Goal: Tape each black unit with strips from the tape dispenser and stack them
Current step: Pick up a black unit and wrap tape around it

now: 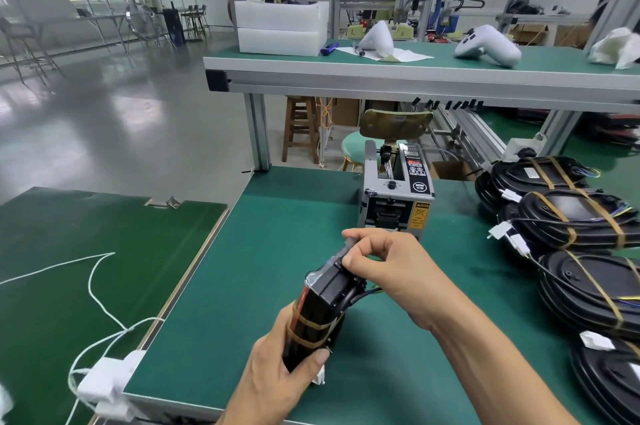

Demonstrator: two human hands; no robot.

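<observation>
The left hand (277, 369) clenches the near end of a black unit (323, 306), holding it tilted up off the green table (263, 251) so its far end is free to work on. The right hand (384, 261), just beyond, pinches a clear strip of tape (341, 251) against that raised end, probably pressing it down. The tape dispenser (396, 192) stands just past the right hand, within easy reach; taped units (575, 220) lie stacked to its right.
</observation>
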